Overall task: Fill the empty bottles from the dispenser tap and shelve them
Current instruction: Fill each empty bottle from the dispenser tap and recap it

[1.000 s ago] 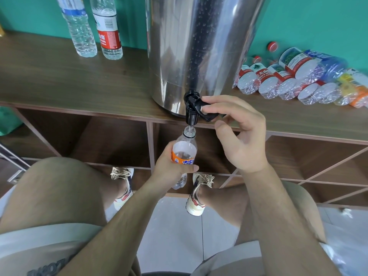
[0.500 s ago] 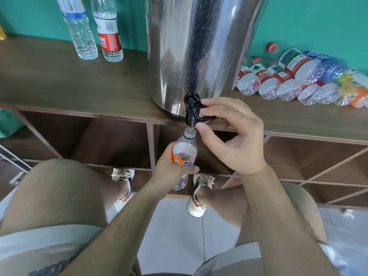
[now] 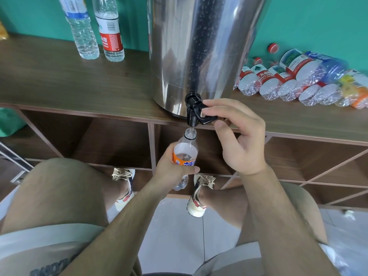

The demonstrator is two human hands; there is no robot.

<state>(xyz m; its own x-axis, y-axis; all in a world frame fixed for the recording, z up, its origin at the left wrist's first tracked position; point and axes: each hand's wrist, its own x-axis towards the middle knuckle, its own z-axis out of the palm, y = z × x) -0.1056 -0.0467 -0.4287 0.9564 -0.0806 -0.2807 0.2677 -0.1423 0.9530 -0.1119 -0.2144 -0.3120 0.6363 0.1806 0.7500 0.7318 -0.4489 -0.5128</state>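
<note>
The left grip (image 3: 173, 172) (a bare hand) is wrapped round the middle of a clear plastic bottle with an orange label (image 3: 186, 150), thumb across the front of the label and fingers curled behind. It holds the bottle upright, tilted slightly, in front of the bench edge. The uncapped mouth sits just below the spout of the black plastic tap (image 3: 192, 116). How full the bottle is cannot be told through the label.

The right grip (image 3: 241, 140) is curled at the tap's black lever (image 3: 207, 119). Its forefinger lies on top of the lever and its thumb tip is at the lever's outer end, so it pinches the lever between them.

The tap juts from the base of a tall, shiny steel dispenser (image 3: 199, 46), beaded with droplets, which stands at the front edge of the dark wooden bench (image 3: 69, 82). To its left, well apart from it, two clear bottles stand upright side by side near the teal wall (image 3: 318, 20), one with a blue label (image 3: 80, 26) and one with a red label (image 3: 110, 32). To its right a row of clear plastic bottles (image 3: 288, 80) lies on its side, bases toward the camera (labels red, blue and orange). A loose red cap (image 3: 272, 47) lies behind them.

Under the bench are open wooden shelf compartments (image 3: 111, 140). The person's knees and two laced shoes (image 3: 200, 196) show above the pale tiled floor (image 3: 179, 226).
</note>
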